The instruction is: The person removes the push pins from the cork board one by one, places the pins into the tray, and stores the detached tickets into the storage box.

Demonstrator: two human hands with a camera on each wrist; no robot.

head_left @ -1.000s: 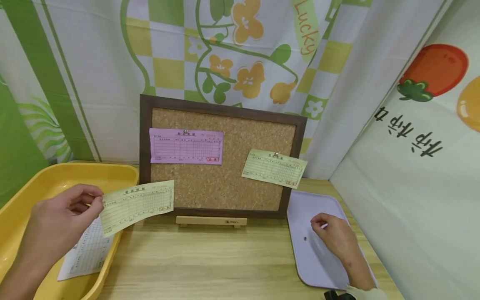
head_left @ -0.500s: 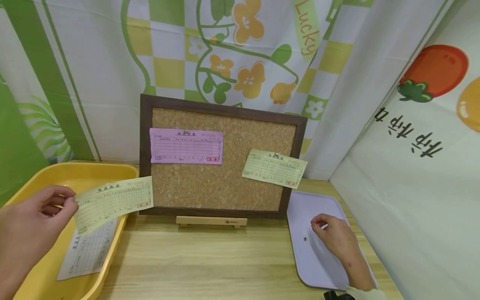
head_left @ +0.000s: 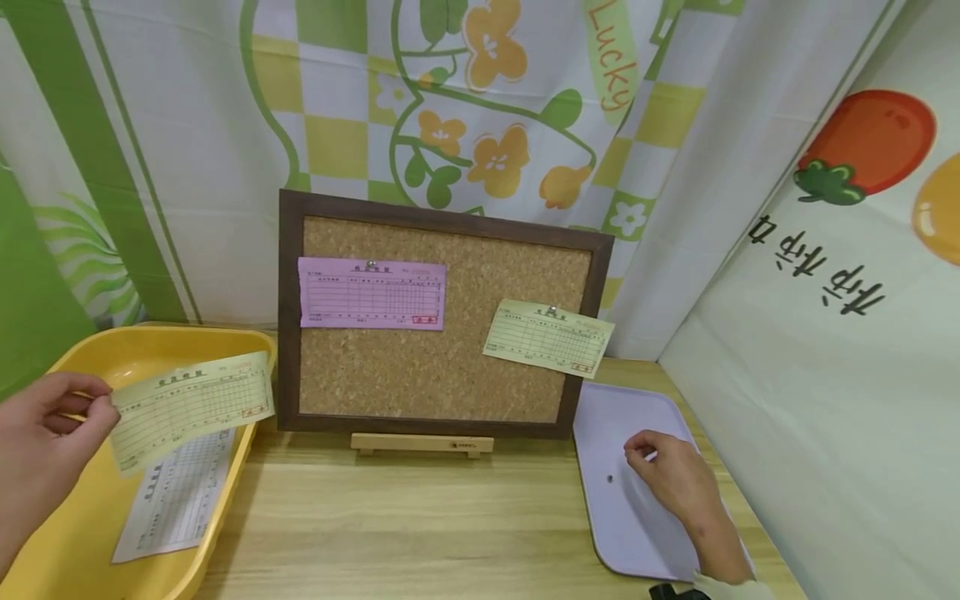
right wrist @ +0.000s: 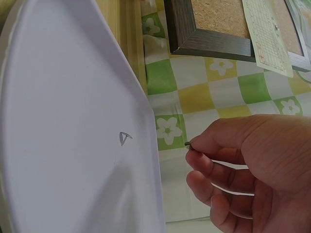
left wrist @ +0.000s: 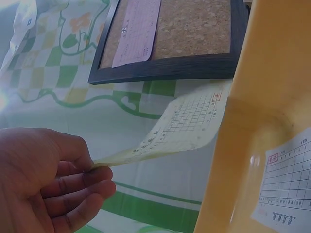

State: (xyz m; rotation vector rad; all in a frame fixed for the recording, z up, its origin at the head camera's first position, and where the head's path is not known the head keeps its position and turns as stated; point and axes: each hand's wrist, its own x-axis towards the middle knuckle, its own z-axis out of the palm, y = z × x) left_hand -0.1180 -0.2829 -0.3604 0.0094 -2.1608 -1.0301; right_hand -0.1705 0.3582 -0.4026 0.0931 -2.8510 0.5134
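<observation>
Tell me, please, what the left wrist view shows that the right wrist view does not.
Only the left wrist view shows the left hand pinching a loose yellow slip, the purple slip on the corkboard, and the yellow tray with a white slip in it.

Only the right wrist view shows the right hand pinching a small metallic piece, the lavender tray with a thumbtack on it, and the attached yellow slip.

Both show part of the dark-framed corkboard and the patterned cloth.
</observation>
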